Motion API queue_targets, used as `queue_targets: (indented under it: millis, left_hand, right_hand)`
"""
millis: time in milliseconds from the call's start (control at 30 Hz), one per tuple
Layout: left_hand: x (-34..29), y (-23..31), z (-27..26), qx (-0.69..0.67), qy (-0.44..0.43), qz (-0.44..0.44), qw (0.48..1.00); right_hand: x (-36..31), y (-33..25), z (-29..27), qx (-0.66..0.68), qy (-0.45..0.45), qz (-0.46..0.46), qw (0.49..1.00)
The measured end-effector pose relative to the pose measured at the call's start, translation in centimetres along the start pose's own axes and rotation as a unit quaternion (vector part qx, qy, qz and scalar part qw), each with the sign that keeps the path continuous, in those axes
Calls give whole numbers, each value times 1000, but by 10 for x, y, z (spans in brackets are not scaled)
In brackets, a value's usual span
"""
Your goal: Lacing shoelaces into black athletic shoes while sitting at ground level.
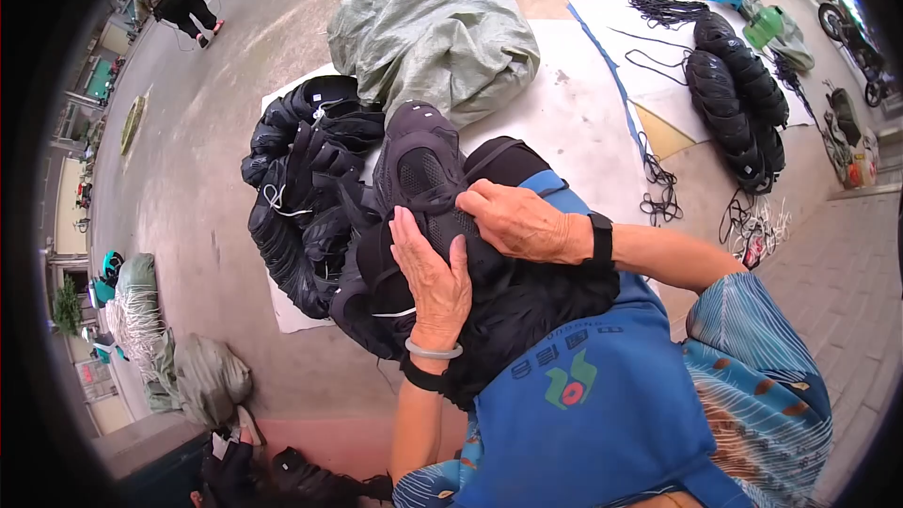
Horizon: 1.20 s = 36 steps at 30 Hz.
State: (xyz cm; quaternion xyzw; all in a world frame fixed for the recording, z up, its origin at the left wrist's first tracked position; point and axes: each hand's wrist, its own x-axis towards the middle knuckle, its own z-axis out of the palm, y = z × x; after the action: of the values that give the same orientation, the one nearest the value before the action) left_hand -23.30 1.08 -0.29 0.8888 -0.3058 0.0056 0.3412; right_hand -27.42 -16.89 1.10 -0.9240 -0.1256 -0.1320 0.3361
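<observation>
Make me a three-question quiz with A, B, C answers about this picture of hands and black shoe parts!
1. Where does the big grey-green sack lie?
A. beyond the pile of black shoe uppers
B. on the person's lap
C. on the blue stool

2. What colour is the apron on the person's lap?
A. red
B. blue
C. yellow

3. What are the two hands doing?
A. hanging free in the air
B. both pressed on the black mesh shoe upper
C. holding scissors

Answers:
1 A, the sack sits farther away on the white sheet, behind the pile.
2 B, the cloth under the arms is plainly blue.
3 B, the left hand lies flat on the upper and the right hand grips it from above.
</observation>
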Motion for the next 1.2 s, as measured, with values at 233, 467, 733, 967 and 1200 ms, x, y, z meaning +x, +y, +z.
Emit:
queue_targets:
  millis: [233,467,733,967,1200]
  left_hand:
    - [-3,-8,1,-65,-13,-7,998]
    - [-1,-12,-20,14,43,22,999]
    - [3,-14,-26,11,87,32,996]
    - [11,-18,-22,18,98,30,995]
    - [12,-26,-29,-45,68,15,997]
  right_hand:
    - [6,-5,8,-195,-27,-41,980]
    - [26,-19,-1,-101,39,-164,980]
    - [22,-46,20,105,-62,51,991]
    - [31,-30,38,-91,13,38,995]
    - [44,-29,52,-171,1,-5,985]
